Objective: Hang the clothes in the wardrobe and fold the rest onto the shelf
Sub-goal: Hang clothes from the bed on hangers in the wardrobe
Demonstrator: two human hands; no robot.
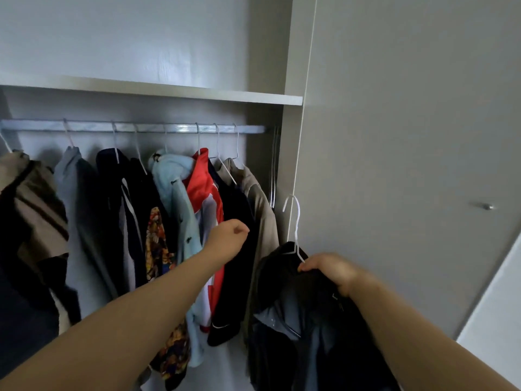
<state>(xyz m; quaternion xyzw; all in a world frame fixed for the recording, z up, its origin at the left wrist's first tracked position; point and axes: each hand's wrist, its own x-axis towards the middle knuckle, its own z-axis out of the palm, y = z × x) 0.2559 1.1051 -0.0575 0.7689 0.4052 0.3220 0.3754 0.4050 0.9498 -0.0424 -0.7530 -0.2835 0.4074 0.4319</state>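
1. The right hand point(335, 272) is at the near right, clamped on the shoulder of a black garment point(296, 309) and holding it up in front of the wardrobe's right edge.
2. The garment sits on a white wire hanger point(295, 221), whose hook stands free above the cloth, well below the rail point(135, 127).
3. The left hand point(228, 238) reaches further in, fingers curled, against a dark navy garment point(235, 277). I cannot tell whether it pinches the cloth.
4. The two hands are apart, the left one farther in and higher.
5. On the rail hang, left to right, a brown striped piece point(31, 210), a grey top point(73, 210), a light blue top point(176, 190), a red and white jersey point(201, 187) and a khaki jacket point(263, 210).
6. Above the rail runs a white shelf point(169, 90).
7. A grey wardrobe door point(394, 150) with a small knob point(489, 206) fills the right.
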